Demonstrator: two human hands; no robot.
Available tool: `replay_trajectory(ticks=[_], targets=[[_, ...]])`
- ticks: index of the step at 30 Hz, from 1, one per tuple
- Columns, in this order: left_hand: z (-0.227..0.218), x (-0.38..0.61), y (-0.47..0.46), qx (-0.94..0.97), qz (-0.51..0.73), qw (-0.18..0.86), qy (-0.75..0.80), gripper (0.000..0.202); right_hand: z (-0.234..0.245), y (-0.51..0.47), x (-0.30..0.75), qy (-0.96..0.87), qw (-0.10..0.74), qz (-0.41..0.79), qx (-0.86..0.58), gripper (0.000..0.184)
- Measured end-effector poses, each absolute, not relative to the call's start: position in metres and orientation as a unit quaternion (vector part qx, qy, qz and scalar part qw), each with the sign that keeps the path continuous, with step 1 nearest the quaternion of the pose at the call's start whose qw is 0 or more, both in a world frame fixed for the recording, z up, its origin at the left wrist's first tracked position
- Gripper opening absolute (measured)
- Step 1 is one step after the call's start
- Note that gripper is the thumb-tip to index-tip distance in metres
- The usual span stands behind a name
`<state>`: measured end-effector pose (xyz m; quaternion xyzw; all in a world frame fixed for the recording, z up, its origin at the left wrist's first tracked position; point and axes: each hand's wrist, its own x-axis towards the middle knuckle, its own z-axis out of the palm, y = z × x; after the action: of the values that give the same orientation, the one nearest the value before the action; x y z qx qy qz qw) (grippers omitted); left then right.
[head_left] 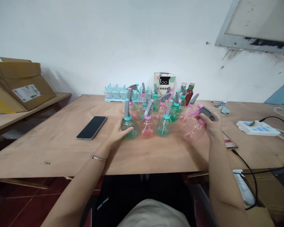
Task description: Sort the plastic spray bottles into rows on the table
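Observation:
Several small spray bottles, green and pink with grey triggers, stand grouped on the wooden table (61,148). My left hand (119,134) rests against the base of the front green spray bottle (129,126), fingers curled round its side. My right hand (209,124) grips the grey and pink spray head of a clear pink spray bottle (194,127) that is tilted, held at the right of the group. A pink bottle (147,124) and another green bottle (164,123) stand between my hands.
A black phone (91,127) lies flat to the left. A pale blue ice-lolly mould (115,93), a white pouch (164,82) and a red bottle (190,91) stand at the back. A white power strip (257,128) with black cable lies right. A cardboard box (16,85) sits on the left shelf.

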<state>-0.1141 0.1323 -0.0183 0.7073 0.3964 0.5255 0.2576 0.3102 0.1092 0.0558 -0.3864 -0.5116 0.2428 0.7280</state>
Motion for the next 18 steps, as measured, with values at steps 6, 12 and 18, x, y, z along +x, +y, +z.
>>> replay_trajectory(ticks=[6, 12, 18], targets=[[-0.021, -0.116, 0.136, 0.712, 0.521, 0.244, 0.402, 0.058, 0.04, 0.142, 0.307, -0.515, 0.716, 0.17, -0.439, 0.036], [-0.023, -0.118, 0.139, 0.716, 0.516, 0.239, 0.406, 0.058, 0.028, 0.154, 0.294, -0.521, 0.703, 0.145, -0.461, 0.037], [-0.023, -0.118, 0.139, 0.72, 0.514, 0.242, 0.399, 0.06, 0.01, 0.156, 0.277, -0.533, 0.716, 0.165, -0.419, 0.039]])
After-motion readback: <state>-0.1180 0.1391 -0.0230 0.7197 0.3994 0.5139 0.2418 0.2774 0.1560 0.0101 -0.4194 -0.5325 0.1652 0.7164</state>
